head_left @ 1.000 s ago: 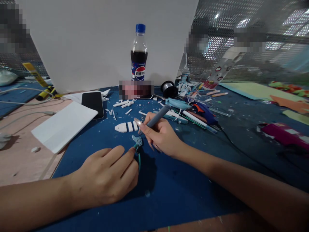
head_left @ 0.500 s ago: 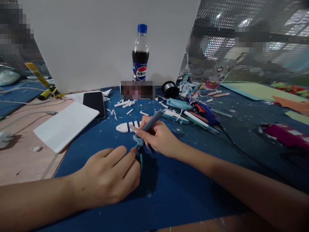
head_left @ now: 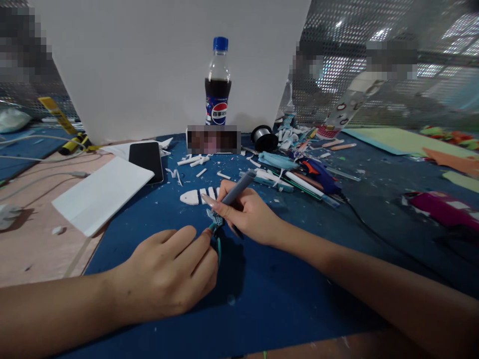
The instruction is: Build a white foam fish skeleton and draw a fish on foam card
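Item 1: small dotted piece [head_left: 218, 220], teal and pale, fan-shaped, held low over the blue mat [head_left: 179, 329] and pinched at its lower end by the left hand [head_left: 175, 271], fingers curled in.
Item 2: grey pen [head_left: 239, 185], gripped slantwise in the right hand [head_left: 250, 212], its lower end at or just above the piece; contact cannot be made out.
Item 3: teal loop [head_left: 219, 251], below the left fingertips (part of the piece or separate, cannot tell).
Item 4: white head-shaped cutout [head_left: 189, 198] with an eye mark, lying beyond the hands, beside white strips [head_left: 203, 195] in a spaced row running behind the right hand.
Condition: dots cover much of the piece's visible face; its pale edge looks plain, so marking seems well advanced but perhaps unfinished. The cutout and visible strips appear cut to shape and bear no dots.
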{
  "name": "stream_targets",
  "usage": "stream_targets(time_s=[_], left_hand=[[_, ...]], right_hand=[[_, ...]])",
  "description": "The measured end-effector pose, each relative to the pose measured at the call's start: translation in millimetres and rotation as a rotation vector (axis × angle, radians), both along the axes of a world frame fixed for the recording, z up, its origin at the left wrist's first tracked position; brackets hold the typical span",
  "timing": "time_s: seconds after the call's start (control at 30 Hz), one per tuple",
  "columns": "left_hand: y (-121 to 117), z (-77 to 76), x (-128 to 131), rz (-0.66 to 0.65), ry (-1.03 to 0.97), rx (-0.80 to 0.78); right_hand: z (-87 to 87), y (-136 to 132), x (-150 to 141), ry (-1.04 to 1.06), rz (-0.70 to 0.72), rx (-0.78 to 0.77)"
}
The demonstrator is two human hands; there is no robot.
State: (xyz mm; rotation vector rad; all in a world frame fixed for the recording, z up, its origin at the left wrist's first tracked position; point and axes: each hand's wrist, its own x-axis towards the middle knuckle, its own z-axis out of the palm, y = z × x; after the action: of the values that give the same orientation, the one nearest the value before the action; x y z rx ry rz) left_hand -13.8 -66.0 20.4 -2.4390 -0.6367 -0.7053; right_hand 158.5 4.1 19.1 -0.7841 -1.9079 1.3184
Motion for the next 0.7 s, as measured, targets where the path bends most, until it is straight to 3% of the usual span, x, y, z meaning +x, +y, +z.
stream_targets(time_s=[0.47, 0.7], left_hand=[[-0.2, 2.0, -0.6, -0.005, 0.003, -0.008], [-3.1, 3.3, -2.3, -0.028, -0.011, 0.068]], right_hand=[[2.1, -1.0, 0.8, -0.040, 0.006, 0.057], [2.3, -1.0, 0.8, -0.029, 0.012, 0.063]])
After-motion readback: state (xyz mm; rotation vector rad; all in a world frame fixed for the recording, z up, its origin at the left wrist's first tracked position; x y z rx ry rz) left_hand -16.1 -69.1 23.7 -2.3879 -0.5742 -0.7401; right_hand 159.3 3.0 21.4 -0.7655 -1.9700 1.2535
